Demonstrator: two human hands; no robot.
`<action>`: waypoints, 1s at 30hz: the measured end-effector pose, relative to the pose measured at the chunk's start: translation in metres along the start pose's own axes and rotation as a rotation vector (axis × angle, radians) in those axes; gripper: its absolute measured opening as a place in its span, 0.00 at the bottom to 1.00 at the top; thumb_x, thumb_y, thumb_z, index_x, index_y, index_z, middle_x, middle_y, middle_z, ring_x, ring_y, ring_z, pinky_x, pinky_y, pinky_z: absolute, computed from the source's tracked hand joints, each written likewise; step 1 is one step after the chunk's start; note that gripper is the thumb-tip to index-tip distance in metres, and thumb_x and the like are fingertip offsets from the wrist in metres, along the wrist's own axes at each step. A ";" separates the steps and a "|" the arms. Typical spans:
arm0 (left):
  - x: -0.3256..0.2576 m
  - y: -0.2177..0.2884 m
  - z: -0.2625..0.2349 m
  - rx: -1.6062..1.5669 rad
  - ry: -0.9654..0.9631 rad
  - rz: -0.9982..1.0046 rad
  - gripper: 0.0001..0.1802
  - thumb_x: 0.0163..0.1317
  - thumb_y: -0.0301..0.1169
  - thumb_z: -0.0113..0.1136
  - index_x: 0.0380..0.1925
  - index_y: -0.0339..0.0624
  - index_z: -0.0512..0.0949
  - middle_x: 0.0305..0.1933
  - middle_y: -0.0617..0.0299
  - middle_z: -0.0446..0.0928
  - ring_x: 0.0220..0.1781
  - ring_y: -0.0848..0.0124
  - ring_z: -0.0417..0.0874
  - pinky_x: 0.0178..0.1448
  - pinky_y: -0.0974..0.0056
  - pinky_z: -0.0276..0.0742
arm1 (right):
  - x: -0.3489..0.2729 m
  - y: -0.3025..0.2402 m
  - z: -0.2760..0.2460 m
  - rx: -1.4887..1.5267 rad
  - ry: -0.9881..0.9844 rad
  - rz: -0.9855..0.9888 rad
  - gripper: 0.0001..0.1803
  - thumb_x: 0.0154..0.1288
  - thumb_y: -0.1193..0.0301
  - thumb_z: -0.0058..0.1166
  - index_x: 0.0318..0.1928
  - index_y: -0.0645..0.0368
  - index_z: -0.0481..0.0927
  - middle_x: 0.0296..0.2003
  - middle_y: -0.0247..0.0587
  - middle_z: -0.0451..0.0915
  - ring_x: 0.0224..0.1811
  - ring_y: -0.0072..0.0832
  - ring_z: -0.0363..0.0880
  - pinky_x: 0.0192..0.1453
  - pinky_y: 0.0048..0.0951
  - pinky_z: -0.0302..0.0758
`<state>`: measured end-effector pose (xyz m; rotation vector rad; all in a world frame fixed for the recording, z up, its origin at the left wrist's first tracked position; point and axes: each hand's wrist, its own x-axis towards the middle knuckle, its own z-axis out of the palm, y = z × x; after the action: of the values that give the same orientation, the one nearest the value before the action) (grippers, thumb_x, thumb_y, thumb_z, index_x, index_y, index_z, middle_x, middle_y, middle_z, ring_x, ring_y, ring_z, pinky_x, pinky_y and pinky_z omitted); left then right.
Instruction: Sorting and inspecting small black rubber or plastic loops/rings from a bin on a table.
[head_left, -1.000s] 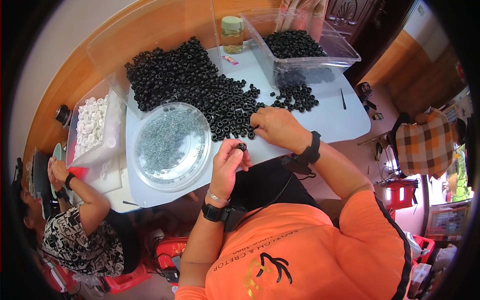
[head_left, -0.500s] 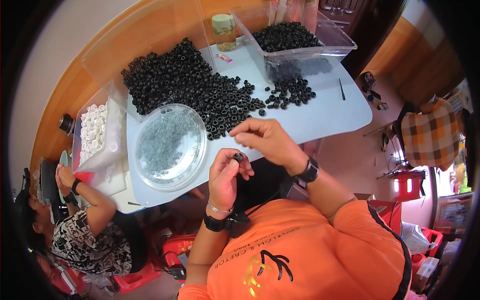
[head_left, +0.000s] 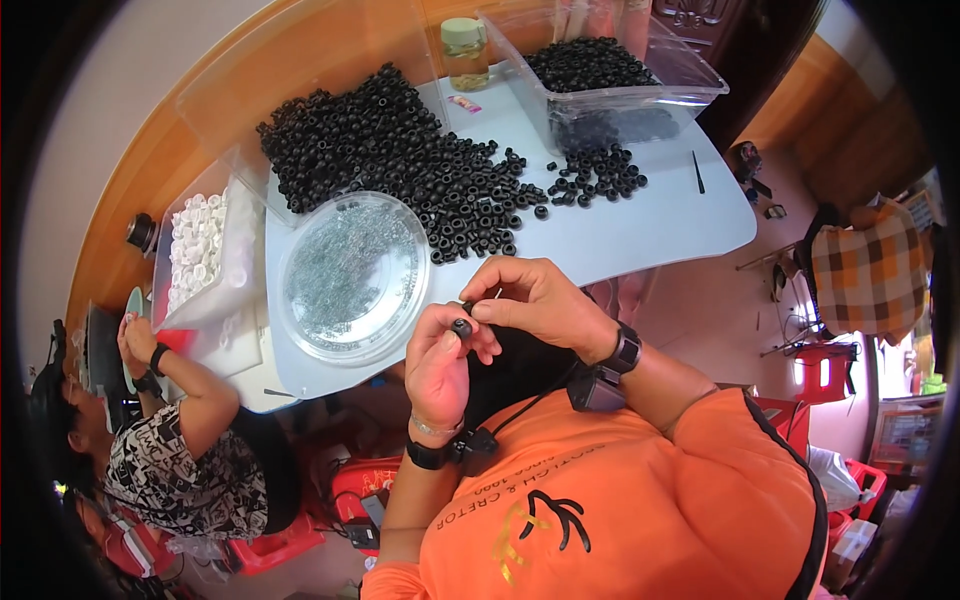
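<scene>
Here the left hand [head_left: 436, 375] is gripping a small, rounded, glossy black plastic piece [head_left: 461, 328] between thumb and forefinger, the other fingers curling loosely. The piece is sitting just off the table's near edge, one rounded end facing up out of the grip. Which way its long axis is running, I cannot tell; the fingers are covering the lower part.

Right beside it, the right hand [head_left: 540, 305] is pinching a second small dark piece [head_left: 468, 307] between thumb and fingertip. Only a sliver of that one is showing, so its direction is staying unreadable, and whether the two pieces are touching I cannot say. The right hand's last fingers are hiding behind the others.

Beyond, a spreading heap of small black ring-like pieces [head_left: 350, 150] is lying on the pale blue-white table [head_left: 600, 245], its rings facing every way. A round clear plastic tray [head_left: 345, 357] is standing left of the hands, holding tiny clear bits [head_left: 340, 260], too small to make out singly. A slim black pointed tool [head_left: 698, 172] is lying far right, its narrow end pointing away from the person.
</scene>
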<state>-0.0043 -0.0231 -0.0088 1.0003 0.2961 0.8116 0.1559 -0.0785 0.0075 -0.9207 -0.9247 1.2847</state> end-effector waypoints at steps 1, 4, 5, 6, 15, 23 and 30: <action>0.000 0.001 0.000 0.001 0.002 0.000 0.10 0.66 0.33 0.44 0.35 0.37 0.68 0.30 0.53 0.73 0.30 0.65 0.76 0.34 0.67 0.71 | 0.000 0.000 0.000 0.022 -0.009 -0.009 0.13 0.65 0.77 0.57 0.51 0.63 0.81 0.37 0.33 0.77 0.43 0.20 0.77 0.47 0.25 0.76; -0.002 0.002 -0.001 0.021 -0.011 -0.025 0.09 0.66 0.33 0.43 0.36 0.37 0.68 0.32 0.54 0.74 0.32 0.65 0.76 0.36 0.67 0.71 | 0.001 0.000 0.001 -0.043 0.007 -0.078 0.13 0.65 0.77 0.57 0.50 0.63 0.82 0.38 0.34 0.77 0.42 0.20 0.77 0.46 0.25 0.77; -0.001 0.002 -0.001 0.025 -0.014 -0.028 0.09 0.66 0.33 0.43 0.36 0.37 0.68 0.32 0.54 0.74 0.32 0.65 0.76 0.36 0.67 0.71 | 0.001 0.001 -0.001 -0.040 0.005 -0.078 0.13 0.65 0.77 0.57 0.50 0.63 0.82 0.38 0.34 0.77 0.42 0.20 0.77 0.46 0.25 0.77; -0.001 0.002 -0.001 0.028 -0.016 -0.030 0.09 0.67 0.33 0.44 0.36 0.37 0.68 0.32 0.54 0.74 0.32 0.66 0.76 0.37 0.67 0.71 | 0.002 0.002 -0.005 -0.130 -0.026 -0.112 0.13 0.65 0.77 0.57 0.50 0.63 0.82 0.38 0.35 0.77 0.42 0.21 0.77 0.46 0.24 0.76; 0.000 -0.001 0.001 0.037 -0.013 -0.028 0.10 0.70 0.33 0.42 0.39 0.37 0.68 0.36 0.52 0.76 0.34 0.66 0.78 0.38 0.67 0.71 | 0.000 -0.005 -0.008 -0.243 0.000 -0.135 0.11 0.65 0.76 0.56 0.47 0.62 0.84 0.36 0.34 0.78 0.39 0.21 0.76 0.47 0.24 0.73; 0.002 -0.003 -0.003 0.041 -0.012 -0.017 0.11 0.70 0.34 0.44 0.40 0.36 0.68 0.38 0.50 0.77 0.34 0.67 0.78 0.38 0.68 0.72 | 0.002 -0.002 -0.009 -0.250 0.021 -0.135 0.09 0.66 0.76 0.54 0.44 0.63 0.83 0.35 0.34 0.78 0.38 0.19 0.76 0.43 0.22 0.75; 0.003 -0.008 -0.009 0.130 -0.019 -0.012 0.13 0.69 0.37 0.48 0.41 0.37 0.69 0.41 0.51 0.77 0.34 0.69 0.78 0.39 0.69 0.72 | 0.003 -0.011 -0.003 -0.398 0.162 -0.184 0.06 0.64 0.73 0.57 0.39 0.62 0.83 0.34 0.33 0.79 0.35 0.18 0.76 0.39 0.22 0.73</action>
<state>-0.0038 -0.0171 -0.0199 1.1264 0.3412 0.7790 0.1629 -0.0767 0.0165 -1.1985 -1.1293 0.8698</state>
